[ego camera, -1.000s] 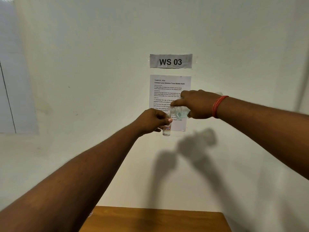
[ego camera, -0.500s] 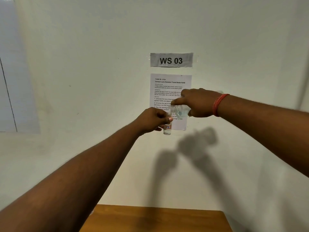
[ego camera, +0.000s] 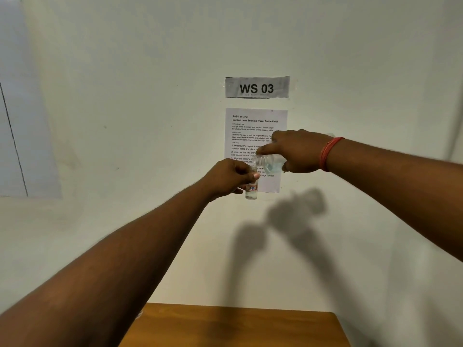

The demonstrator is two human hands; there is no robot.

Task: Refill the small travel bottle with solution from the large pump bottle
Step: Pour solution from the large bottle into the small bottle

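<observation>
Clear plastic fills both our grips: our left hand (ego camera: 231, 176) pinches the upright small travel bottle (ego camera: 251, 190) while our right hand (ego camera: 298, 151) clasps the tipped large bottle (ego camera: 266, 162), mouth just above it.

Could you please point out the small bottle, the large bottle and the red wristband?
small bottle (ego camera: 251, 192): head view, on its lower body.
large bottle (ego camera: 269, 162): head view, on its clear shoulder.
red wristband (ego camera: 329, 152): head view, mid-band.

large bottle (ego camera: 271, 163) mostly hidden, table (ego camera: 238, 326) cut off
</observation>
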